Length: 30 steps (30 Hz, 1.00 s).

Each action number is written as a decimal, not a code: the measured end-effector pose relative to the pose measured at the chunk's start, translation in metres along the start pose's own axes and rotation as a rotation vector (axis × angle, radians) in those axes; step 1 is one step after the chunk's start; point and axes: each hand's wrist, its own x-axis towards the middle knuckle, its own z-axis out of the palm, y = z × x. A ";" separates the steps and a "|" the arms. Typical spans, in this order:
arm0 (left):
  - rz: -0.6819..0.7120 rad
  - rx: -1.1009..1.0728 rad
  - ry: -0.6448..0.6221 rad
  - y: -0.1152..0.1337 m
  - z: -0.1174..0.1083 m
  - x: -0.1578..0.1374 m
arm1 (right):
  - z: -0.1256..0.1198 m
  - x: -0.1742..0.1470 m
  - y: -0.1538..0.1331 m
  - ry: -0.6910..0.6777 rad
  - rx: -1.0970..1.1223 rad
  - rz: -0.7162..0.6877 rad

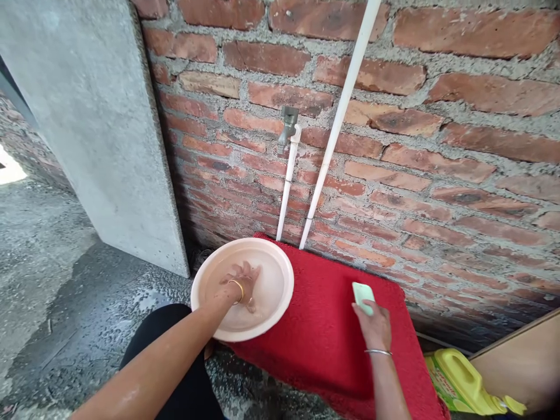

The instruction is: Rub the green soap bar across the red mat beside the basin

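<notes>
My left hand (245, 286) is in the water of a round pale pink basin (286, 297), fingers spread, holding nothing I can see. A red cloth or carpet (324, 338) covers a low surface to the basin's right, and the basin's right side rests over it. Over the cloth, my right hand (375, 329) is closed around the near end of a pale green rounded block (363, 293). Its underside is hidden, so I cannot tell whether it is soap or a brush.
A brick wall (280, 58) with a white pipe (339, 116) and a grey tap (287, 125) stands behind. A concrete slab (109, 116) leans at the left above wet floor (87, 321). At the lower right lies a yellow jug (459, 376) beside a wooden panel (525, 356).
</notes>
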 end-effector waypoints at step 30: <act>-0.048 0.079 -0.029 0.004 -0.003 -0.005 | -0.011 0.019 0.008 0.143 0.066 0.175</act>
